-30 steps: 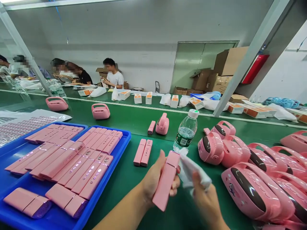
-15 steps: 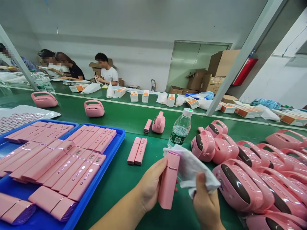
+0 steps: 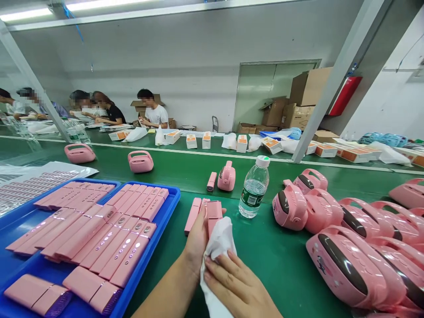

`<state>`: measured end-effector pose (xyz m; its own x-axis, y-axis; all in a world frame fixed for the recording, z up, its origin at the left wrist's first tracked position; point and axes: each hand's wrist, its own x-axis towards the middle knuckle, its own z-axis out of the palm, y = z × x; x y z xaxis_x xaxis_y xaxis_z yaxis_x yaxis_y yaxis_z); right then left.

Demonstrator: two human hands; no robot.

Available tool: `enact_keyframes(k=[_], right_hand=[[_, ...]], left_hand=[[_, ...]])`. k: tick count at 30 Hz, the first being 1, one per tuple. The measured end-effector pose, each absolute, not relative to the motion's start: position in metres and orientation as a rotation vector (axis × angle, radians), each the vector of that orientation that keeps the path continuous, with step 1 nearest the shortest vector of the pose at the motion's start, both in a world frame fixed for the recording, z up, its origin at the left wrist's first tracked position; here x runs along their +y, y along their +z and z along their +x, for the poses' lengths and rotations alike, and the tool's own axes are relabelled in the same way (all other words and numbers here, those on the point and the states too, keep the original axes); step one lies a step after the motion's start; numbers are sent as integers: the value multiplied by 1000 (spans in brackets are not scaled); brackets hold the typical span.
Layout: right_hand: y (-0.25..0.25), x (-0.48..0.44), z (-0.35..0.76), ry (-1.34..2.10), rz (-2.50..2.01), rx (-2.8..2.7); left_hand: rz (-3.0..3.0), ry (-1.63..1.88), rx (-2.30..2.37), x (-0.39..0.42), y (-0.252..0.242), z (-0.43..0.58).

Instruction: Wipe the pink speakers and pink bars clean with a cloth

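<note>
Too hard a rub through the white cloth (image 3: 217, 251) could squirt the glossy pink bar (image 3: 214, 213) from the left hand (image 3: 198, 240) into the neighbouring pink bar (image 3: 192, 215) at its 9 o'clock. The left hand grasps it at 12 o'clock from the right hand (image 3: 236, 285), which clenches the cloth around its lower end; its exposed top looks smooth

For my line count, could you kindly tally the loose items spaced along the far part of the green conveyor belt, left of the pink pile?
Pink plastic handled devices: 3
Pink rectangular plastic bar: 1
Clear plastic water bottle: 1
Total: 5
</note>
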<state>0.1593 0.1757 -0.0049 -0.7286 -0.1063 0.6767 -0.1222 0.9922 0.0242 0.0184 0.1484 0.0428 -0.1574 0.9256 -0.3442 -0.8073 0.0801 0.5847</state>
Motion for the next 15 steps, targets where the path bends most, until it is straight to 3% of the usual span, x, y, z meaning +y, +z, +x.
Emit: enact_keyframes(k=[4, 10, 12, 15], right_hand=[[-18, 182, 167, 241, -85, -2303], [-12, 178, 168, 1567, -686, -1606], [-9, 176, 168, 1697, -705, -1496], [-9, 176, 173, 1631, -700, -1535]], left_hand=[[265, 1522, 684, 144, 43, 34], [339, 1307, 688, 142, 31, 51], [339, 1292, 748, 141, 30, 52], [329, 1330, 866, 141, 32, 53]])
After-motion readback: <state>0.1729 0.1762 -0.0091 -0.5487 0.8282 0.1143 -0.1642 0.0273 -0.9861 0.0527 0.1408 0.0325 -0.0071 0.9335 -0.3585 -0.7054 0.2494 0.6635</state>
